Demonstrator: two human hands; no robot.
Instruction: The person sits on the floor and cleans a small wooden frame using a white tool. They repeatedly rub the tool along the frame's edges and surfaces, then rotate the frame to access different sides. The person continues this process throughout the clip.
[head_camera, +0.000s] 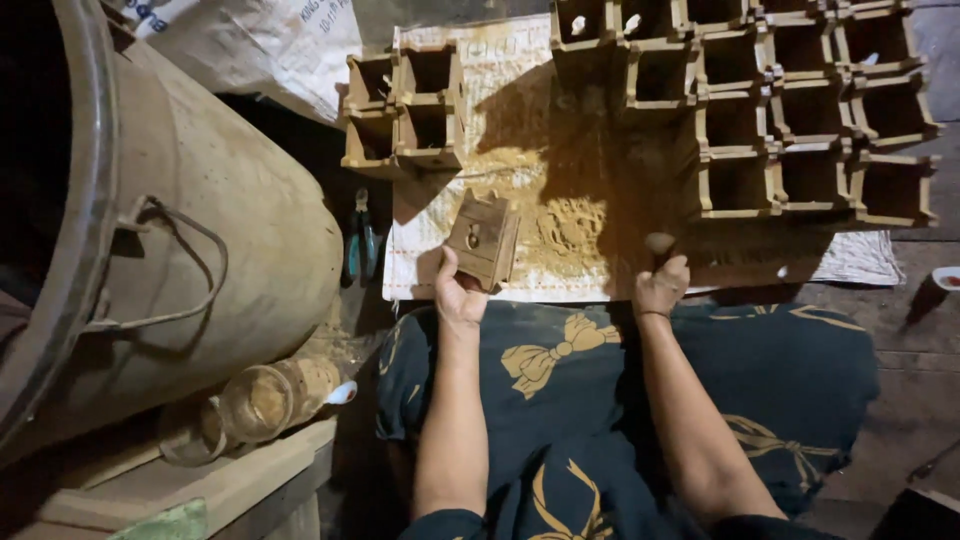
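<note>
Already Gripped: A Square Mould Over the Powdered Sheet

Nearest, a dark cloth with gold bows (560, 345) covers the lap. Just beyond it the left hand (460, 295) has its fingers wrapped round a small square wooden mould (484, 238), tilted, base toward the camera, at the near edge of the white sheet (440, 265). The right hand (660, 285) is fisted round a rounded handle (659, 242); what it carries lies in shadow. A firm, level hold would likely keep the mould from spilling or slipping. Yellow-brown powder (560, 215) is strewn across the sheet. Farther off, rows of matching square moulds (800, 110) stand open-topped, seemingly empty. Leftward lie a large drum (230, 220) and a dusty jar (265, 400).
</note>
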